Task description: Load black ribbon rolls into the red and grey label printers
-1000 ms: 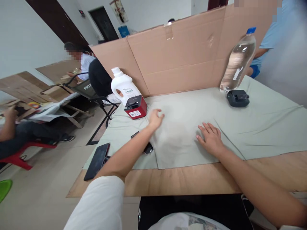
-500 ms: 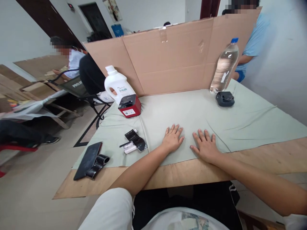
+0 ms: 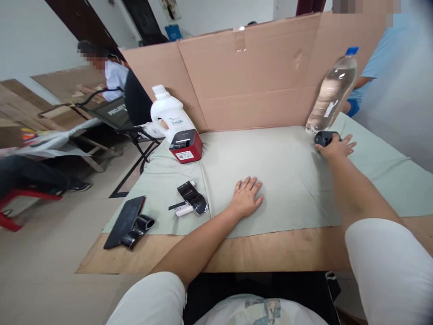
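Observation:
My left hand (image 3: 246, 198) lies flat on the pale green cloth (image 3: 270, 162), fingers a little apart and nothing in it. At the far right, my right hand (image 3: 336, 148) is at a small dark boxy device (image 3: 324, 138). Its thumb is by the device's near left side and its fingers are spread to the right. The hand hides part of the device, and whether it presses on it I cannot tell. Just behind stands a tall clear bottle (image 3: 333, 92) with a blue cap, holding clear liquid.
A white jug (image 3: 171, 113) stands behind a red and black box-shaped device (image 3: 186, 146). Nearer lie a black strip (image 3: 192, 197) with small white pieces and a dark flat tablet (image 3: 125, 223) under a curled black strip (image 3: 137, 231). A cardboard screen (image 3: 250, 85) borders the back. Other people sit beyond.
My right hand has left the cloth near the front and reached forward and right to the dark device. My left hand stays flat in place. The view has shifted slightly.

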`<state>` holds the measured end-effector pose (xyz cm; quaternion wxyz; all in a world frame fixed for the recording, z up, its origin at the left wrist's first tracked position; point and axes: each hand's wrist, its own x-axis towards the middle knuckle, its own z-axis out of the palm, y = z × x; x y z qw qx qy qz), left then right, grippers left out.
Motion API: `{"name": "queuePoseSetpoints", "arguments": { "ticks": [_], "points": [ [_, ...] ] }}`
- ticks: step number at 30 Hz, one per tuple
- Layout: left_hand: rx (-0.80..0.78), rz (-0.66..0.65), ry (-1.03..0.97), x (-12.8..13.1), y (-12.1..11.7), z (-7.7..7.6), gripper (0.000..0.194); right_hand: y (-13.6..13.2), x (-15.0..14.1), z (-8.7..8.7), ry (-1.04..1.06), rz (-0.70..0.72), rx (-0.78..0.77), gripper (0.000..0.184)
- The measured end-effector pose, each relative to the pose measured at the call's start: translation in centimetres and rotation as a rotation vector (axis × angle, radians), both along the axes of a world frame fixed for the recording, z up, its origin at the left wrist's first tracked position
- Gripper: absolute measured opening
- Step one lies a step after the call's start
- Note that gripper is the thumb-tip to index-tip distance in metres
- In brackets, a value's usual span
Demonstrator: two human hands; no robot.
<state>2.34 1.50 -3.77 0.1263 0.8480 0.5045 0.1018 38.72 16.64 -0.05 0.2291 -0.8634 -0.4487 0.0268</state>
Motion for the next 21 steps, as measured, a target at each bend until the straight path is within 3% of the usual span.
{"name": "queuePoseSetpoints", "arguments": {
  "ticks": [4, 8, 10, 12, 14, 17, 21],
  "points": [
    [-0.015, 0.000, -0.014, 0.0, 0.0, 0.1, 0.057, -0.4, -0.1, -1.9, 0.077, -0.010, 0.060, 0.081],
    [-0.019, -0.001, -0.029, 0.1, 0.1, 0.1, 0.056, -1.2, -2.1, -1.6, 0.101, -0.043, 0.134, 0.078],
    [-0.023, -0.005, -0.062, 0.0, 0.2, -0.1, 0.055, -2.0, -4.0, -1.2, 0.121, 0.031, 0.163, 0.073],
    [-0.027, -0.002, -0.142, -0.3, 0.6, -0.3, 0.055, -3.4, -6.5, -0.9, 0.133, 0.200, 0.197, 0.069],
    [-0.037, 0.018, -0.304, -0.8, 1.0, -0.6, 0.060, -5.7, -9.8, -0.7, 0.122, 0.435, 0.259, 0.067],
    [-0.137, 0.029, -0.708, -1.4, 1.6, -1.0, 0.079, -10.4, -15.4, -0.6, 0.083, 0.730, 0.361, 0.063],
    [-0.419, 0.027, -1.272, -1.6, 1.6, -1.1, 0.096, -16.5, -21.6, -0.8, 0.015, 0.873, 0.394, 0.064]
  ]
}}
